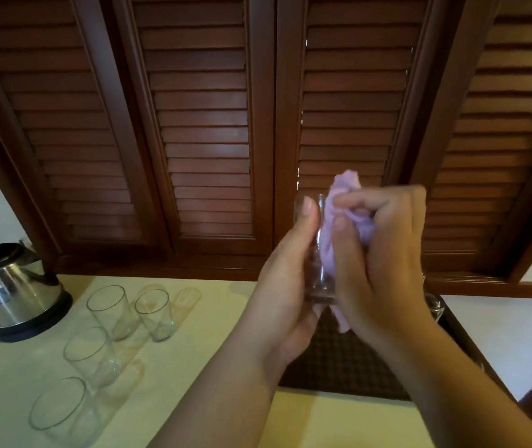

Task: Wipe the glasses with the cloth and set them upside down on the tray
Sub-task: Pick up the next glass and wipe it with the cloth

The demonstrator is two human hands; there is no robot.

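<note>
While the left hand grips a clear glass upright at the centre of the frame, the right hand clutches a bunched lilac cloth and presses it against the glass; part of the cloth seems pushed inside, with a tail hanging below the base. Both hands hover above a dark woven tray that lies on the pale bench at lower right.

Four more glasses stand rim-up on the bench at lower left: a back pair, a third glass and a fourth glass nearest the bottom edge. None of these looks handled yet, I judge. At the right edge of the tray, just behind the right wrist, a bit of clear glassware peeks out (possibly one already finished, though too little shows to say whether it is upside down). So the job appears to be early: one glass under the cloth, four waiting, perhaps one done. A steel kettle sits at far left.
</note>
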